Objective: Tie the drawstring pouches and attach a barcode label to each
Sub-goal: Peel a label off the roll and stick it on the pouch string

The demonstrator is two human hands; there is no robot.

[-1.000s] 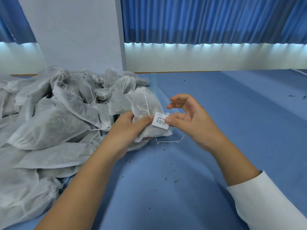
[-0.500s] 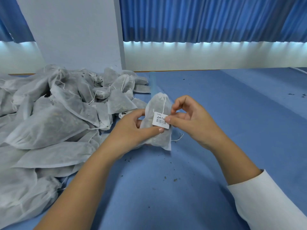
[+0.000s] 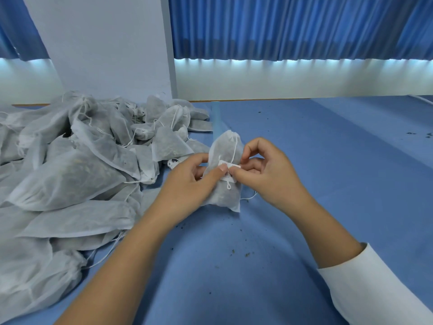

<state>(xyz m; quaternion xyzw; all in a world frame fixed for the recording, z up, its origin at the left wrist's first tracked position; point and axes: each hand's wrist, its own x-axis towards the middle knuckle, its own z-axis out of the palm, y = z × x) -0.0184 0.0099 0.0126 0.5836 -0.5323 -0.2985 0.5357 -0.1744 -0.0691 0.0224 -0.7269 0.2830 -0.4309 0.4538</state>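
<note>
Left hand [image 3: 187, 181] grips the white fabric drawstring pouch [image 3: 225, 195]; right hand [image 3: 269, 174] pinches the small white barcode label [image 3: 230, 165] against it.

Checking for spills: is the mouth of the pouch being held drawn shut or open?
Drawn shut: the top of the pouch is gathered into a narrow pucker, and the drawstring hangs down its front.

A flat blue cloth-covered table [image 3: 304, 141] is heaped along its left edge with grey-white non-woven drawstring pouches [image 3: 70, 174]; dark crumbs [image 3: 246, 254] are scattered mid-table.
</note>
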